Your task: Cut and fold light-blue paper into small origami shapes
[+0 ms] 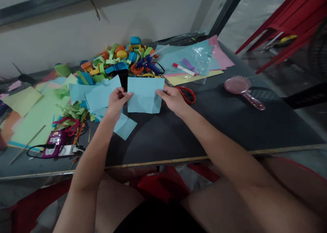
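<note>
A creased, light blue sheet of paper (143, 98) is held up above the dark table between my two hands. My left hand (118, 101) pinches its left edge between thumb and fingers. At the right edge, my right hand (172, 96) grips it the same way, thumb in front. More light blue paper pieces (102, 96) lie to the left, behind and beside my left hand. One blue piece (125, 127) rests below the held sheet. Scissors with red handles (187, 95) lie just beyond my right hand, partly hidden by it.
Folded paper pieces (120, 57) in several colours are heaped by the wall, near a blue glue gun (149, 65). A marker (184, 69) lies on coloured sheets (173, 57). A pink hairbrush (242, 89) sits right; a purple device (54, 143) with cables is left.
</note>
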### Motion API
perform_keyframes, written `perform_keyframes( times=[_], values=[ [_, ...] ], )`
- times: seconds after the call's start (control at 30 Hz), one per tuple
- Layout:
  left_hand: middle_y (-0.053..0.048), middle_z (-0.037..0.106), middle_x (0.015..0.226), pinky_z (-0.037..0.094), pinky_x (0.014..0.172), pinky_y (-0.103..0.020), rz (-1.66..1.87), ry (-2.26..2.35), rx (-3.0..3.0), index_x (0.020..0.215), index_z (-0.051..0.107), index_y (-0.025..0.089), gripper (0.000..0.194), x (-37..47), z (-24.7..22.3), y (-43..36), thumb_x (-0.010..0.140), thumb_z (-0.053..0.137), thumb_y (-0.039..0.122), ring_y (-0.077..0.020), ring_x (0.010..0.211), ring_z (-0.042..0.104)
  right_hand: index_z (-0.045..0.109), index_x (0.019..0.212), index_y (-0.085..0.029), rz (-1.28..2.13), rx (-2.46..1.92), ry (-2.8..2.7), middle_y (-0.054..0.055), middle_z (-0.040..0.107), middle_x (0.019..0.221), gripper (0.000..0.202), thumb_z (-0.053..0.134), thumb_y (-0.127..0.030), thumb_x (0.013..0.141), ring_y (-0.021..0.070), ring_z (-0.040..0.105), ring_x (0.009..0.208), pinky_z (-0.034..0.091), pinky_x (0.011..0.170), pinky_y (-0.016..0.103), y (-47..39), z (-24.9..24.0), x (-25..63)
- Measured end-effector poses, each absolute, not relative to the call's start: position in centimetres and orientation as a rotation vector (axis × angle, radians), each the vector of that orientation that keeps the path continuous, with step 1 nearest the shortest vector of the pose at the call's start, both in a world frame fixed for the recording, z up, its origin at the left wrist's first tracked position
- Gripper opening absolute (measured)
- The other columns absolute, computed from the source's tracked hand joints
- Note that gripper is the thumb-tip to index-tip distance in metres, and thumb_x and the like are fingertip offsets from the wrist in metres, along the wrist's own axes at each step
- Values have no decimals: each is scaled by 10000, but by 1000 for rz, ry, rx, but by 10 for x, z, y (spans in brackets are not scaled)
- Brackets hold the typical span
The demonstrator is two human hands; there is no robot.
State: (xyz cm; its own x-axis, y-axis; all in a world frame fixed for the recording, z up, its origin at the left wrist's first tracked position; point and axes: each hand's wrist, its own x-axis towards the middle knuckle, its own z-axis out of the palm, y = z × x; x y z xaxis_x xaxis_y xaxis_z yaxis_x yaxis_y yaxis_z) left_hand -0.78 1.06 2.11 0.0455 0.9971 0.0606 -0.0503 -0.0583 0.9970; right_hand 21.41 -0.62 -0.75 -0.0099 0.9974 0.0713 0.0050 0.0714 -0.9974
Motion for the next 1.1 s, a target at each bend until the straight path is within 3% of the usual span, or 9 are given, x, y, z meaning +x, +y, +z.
perform_keyframes(
  times=[0.13, 0.33, 0.43, 0.57, 0.67, 0.73, 0.8, 0.93, 1.1],
  values=[
    [69, 468, 615, 396, 493, -180, 1270, 1172, 1304, 747, 421, 216, 410, -10, 19, 14, 702, 825, 265, -57, 530, 467, 613, 726, -208, 1158, -1190, -1352, 6, 599, 615, 492, 663, -697, 737, 153, 572, 550, 488, 519, 307, -4, -10, 219],
    [49, 557, 695, 457, 602, -203, 1396, 1382, 1443, 768, 397, 220, 341, -5, 12, 14, 726, 721, 123, -86, 665, 588, 598, 666, -195, 925, -1293, -1485, 7, 564, 556, 450, 668, -623, 785, 168, 588, 521, 471, 512, 310, -6, -10, 218],
    [36, 576, 712, 456, 591, -215, 1376, 1391, 1460, 774, 406, 221, 315, -9, 11, 16, 734, 709, 146, -95, 660, 581, 659, 834, -187, 913, -1286, -1440, 20, 607, 601, 397, 552, -565, 889, 174, 599, 498, 512, 521, 338, -6, -10, 219],
    [43, 559, 686, 446, 582, -219, 1364, 1391, 1420, 767, 405, 221, 316, -15, 10, 21, 728, 712, 159, -95, 630, 563, 507, 1354, -231, 614, -1282, -1531, 85, 710, 979, 440, 526, -334, 927, 220, 694, 745, 590, 683, 404, -6, -12, 223],
    [42, 561, 703, 435, 589, -210, 1372, 1410, 1415, 793, 426, 219, 305, -18, 6, 24, 717, 719, 182, -95, 652, 567, 399, 1471, -282, 223, -1197, -1778, 131, 540, 1394, 678, 617, -180, 837, 300, 622, 1151, 583, 861, 461, -9, -13, 223],
    [38, 566, 732, 439, 611, -210, 1372, 1410, 1436, 818, 447, 218, 285, -20, 2, 26, 718, 714, 198, -97, 679, 570, 473, 1432, -330, 39, -1077, -1947, 89, 438, 1504, 657, 590, -100, 828, 308, 507, 1321, 550, 951, 476, -11, -13, 220],
    [32, 560, 759, 452, 645, -215, 1379, 1416, 1474, 828, 465, 216, 259, -22, -1, 28, 724, 702, 201, -101, 719, 575, 627, 1277, -370, -72, -964, -2069, 24, 480, 1488, 554, 535, -42, 841, 283, 464, 1375, 501, 1025, 490, -13, -13, 218],
    [18, 562, 793, 473, 672, -226, 1361, 1461, 1515, 823, 481, 213, 233, -26, -6, 31, 729, 695, 208, -119, 780, 595, 776, 920, -317, -58, -849, -2202, -7, 659, 1321, 332, 534, -91, 890, 261, 518, 1344, 476, 1041, 493, -9, -15, 219],
    [15, 601, 784, 500, 679, -254, 1182, 1536, 1650, 861, 502, 216, 245, -27, -10, 32, 733, 711, 223, -136, 748, 621, 778, 893, -295, 192, -826, -2306, -13, 781, 1021, 284, 540, -140, 904, 234, 651, 1187, 471, 1025, 489, 0, -24, 224]
  ],
)
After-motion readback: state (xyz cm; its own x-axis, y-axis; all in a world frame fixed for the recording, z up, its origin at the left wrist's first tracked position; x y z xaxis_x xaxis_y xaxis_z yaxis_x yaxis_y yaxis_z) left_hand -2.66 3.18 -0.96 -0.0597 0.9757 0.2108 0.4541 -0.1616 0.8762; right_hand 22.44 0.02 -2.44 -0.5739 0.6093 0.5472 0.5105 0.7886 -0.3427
